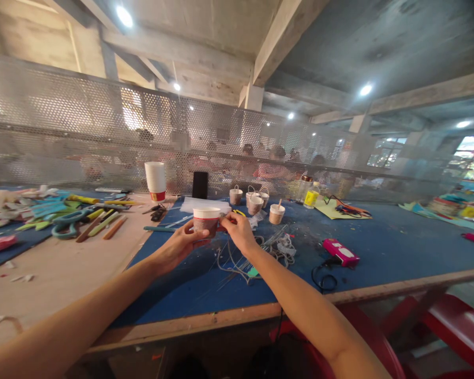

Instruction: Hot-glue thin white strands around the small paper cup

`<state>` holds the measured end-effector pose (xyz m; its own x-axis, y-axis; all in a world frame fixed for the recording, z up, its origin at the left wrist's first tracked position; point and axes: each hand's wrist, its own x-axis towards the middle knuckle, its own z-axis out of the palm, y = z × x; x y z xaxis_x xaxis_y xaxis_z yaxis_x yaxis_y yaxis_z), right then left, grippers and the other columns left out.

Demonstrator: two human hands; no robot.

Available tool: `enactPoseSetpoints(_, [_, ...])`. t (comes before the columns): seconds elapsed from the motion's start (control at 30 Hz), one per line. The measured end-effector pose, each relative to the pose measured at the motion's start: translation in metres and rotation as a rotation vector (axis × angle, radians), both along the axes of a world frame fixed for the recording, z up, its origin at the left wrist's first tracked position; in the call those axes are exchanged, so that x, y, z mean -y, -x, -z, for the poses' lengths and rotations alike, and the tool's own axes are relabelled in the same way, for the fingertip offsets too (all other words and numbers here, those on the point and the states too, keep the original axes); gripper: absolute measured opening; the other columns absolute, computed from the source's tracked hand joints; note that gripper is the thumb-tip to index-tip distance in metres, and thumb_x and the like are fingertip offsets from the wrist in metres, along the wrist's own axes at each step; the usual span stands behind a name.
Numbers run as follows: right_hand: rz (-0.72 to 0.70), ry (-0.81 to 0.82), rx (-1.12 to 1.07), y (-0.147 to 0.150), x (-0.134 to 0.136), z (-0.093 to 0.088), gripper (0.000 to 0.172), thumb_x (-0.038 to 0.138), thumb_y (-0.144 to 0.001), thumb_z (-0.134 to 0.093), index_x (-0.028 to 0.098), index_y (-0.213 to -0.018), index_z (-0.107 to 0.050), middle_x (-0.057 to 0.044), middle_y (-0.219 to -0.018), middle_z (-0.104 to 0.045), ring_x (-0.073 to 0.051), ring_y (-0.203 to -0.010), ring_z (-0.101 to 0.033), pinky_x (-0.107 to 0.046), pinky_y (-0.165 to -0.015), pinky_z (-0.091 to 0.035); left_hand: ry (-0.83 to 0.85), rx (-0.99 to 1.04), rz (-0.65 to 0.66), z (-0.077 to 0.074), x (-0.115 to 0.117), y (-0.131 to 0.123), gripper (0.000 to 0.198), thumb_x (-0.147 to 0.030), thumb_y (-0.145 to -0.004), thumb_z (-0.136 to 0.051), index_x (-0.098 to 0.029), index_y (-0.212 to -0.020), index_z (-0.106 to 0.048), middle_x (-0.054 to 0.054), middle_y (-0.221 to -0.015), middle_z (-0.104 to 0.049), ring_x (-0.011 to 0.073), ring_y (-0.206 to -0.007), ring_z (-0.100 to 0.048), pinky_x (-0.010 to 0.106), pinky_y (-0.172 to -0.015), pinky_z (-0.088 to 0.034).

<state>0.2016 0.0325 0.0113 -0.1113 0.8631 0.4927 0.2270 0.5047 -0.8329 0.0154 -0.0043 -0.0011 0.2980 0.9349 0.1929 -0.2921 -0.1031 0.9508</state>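
Observation:
A paper cup [206, 215] with a white top and a red line is held upright above the blue mat. Its lower part is covered in something grey-brown, which looks like wound cord. My left hand [184, 239] grips the cup from the left and below, fingers closed round it. At the cup's right side, my right hand [239, 231] pinches a grey cord whose end is hidden by the fingers. A loose tangle of grey cord [285, 247] lies on the mat below, beside thin clear strands.
Behind stand several small cord-covered cups [276, 213], a white cup stack [155, 178] and a yellow-labelled bottle [311, 197]. Scissors [68, 221] and wooden-handled tools lie left. A pink device [340, 252] with a black cable lies right. A perforated metal screen [205, 137] closes off the back.

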Motion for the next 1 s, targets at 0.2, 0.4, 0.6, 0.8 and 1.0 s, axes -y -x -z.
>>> enactPoseSetpoints(0.2, [0.010, 0.008, 0.009, 0.000, -0.004, 0.004, 0.025, 0.037, -0.079, -0.059, 0.022, -0.059, -0.054, 0.004, -0.056, -0.054, -0.015, -0.061, -0.051, -0.025, -0.064, -0.042, -0.001, -0.010, -0.008, 0.001, 0.000, 0.000, 0.051, -0.024, -0.078, -0.079, -0.019, -0.128, -0.067, 0.017, -0.132, -0.068, 0.0303, -0.123, -0.062, 0.041, -0.103, -0.046])
enactPoseSetpoints(0.4, [0.002, 0.010, 0.002, 0.000, -0.010, 0.009, 0.024, 0.037, -0.079, -0.059, 0.021, -0.061, -0.056, 0.003, -0.061, -0.058, -0.015, -0.065, -0.053, -0.025, -0.067, -0.044, 0.003, -0.011, -0.024, 0.000, 0.000, -0.001, 0.053, -0.024, -0.077, -0.080, -0.019, -0.127, -0.068, 0.017, -0.131, -0.069, 0.0303, -0.122, -0.063, 0.040, -0.102, -0.047])
enactPoseSetpoints(0.6, [-0.032, 0.026, -0.064, 0.003, -0.014, 0.014, 0.026, 0.040, -0.080, -0.060, 0.021, -0.062, -0.056, 0.003, -0.061, -0.057, -0.015, -0.066, -0.054, -0.025, -0.067, -0.045, 0.020, -0.003, -0.017, 0.002, -0.003, 0.000, 0.051, -0.025, -0.077, -0.079, -0.018, -0.127, -0.069, 0.017, -0.131, -0.069, 0.0310, -0.121, -0.064, 0.042, -0.103, -0.047])
enactPoseSetpoints(0.8, [-0.090, 0.026, -0.148, 0.005, -0.011, 0.016, 0.026, 0.043, -0.084, -0.059, 0.021, -0.071, -0.062, -0.001, -0.073, -0.068, -0.019, -0.077, -0.064, -0.029, -0.077, -0.050, 0.039, 0.048, -0.044, 0.006, -0.009, 0.003, 0.048, -0.028, -0.079, -0.078, -0.017, -0.125, -0.069, 0.017, -0.127, -0.071, 0.0289, -0.109, -0.070, 0.040, -0.098, -0.050])
enactPoseSetpoints(1.0, [-0.104, 0.002, -0.124, 0.004, -0.008, 0.015, 0.028, 0.045, -0.087, -0.058, 0.021, -0.076, -0.065, -0.002, -0.076, -0.070, -0.020, -0.079, -0.066, -0.029, -0.076, -0.051, 0.023, 0.004, -0.067, 0.007, -0.012, 0.007, 0.047, -0.034, -0.081, -0.076, -0.017, -0.124, -0.069, 0.016, -0.129, -0.070, 0.0303, -0.117, -0.065, 0.040, -0.093, -0.051])
